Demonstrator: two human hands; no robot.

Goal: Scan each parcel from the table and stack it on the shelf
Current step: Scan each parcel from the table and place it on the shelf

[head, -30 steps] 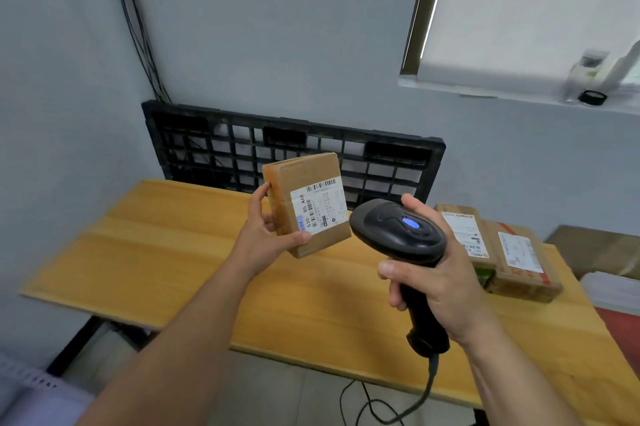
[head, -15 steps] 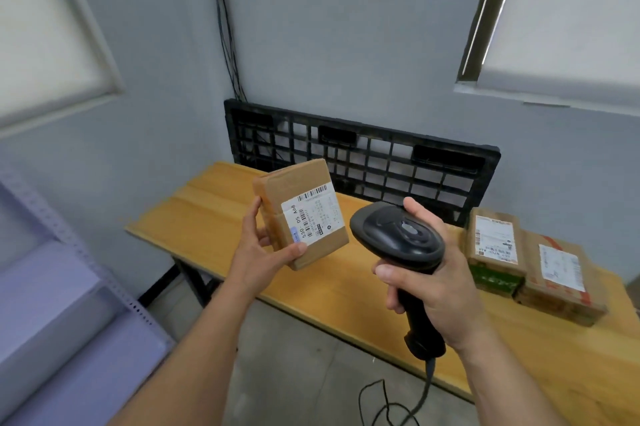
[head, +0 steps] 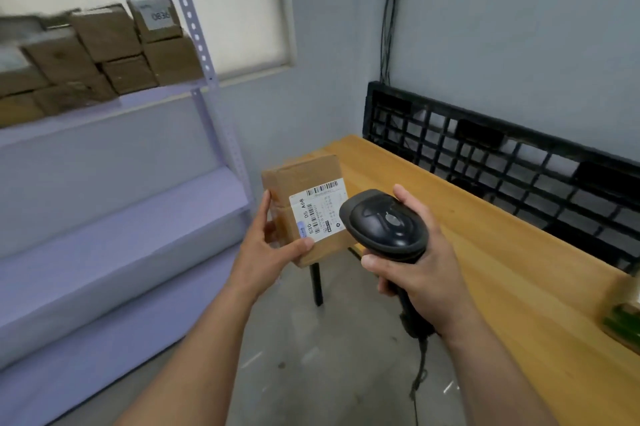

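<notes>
The left hand (head: pixel 268 252) grips a small cardboard parcel (head: pixel 304 207) in mid-air, between table (head: pixel 485 252) and shelf (head: pixel 104 107), its white label facing up; the right hand (head: pixel 419 273) is closed around a smooth black scanner (head: pixel 384 225). Many brown boxes (head: pixel 104 51) already sit stacked on the metal shelf, so this parcel likely needs shelving next. One more box (head: pixel 623 318) shows at the wooden table's edge.

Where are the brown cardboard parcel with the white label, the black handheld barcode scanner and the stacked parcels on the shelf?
Brown cardboard parcel (head: pixel 304 180): head view, bare top face.
Black handheld barcode scanner (head: pixel 384 221): head view, top of head.
Stacked parcels (head: pixel 107 32): head view, upper box front.
</notes>
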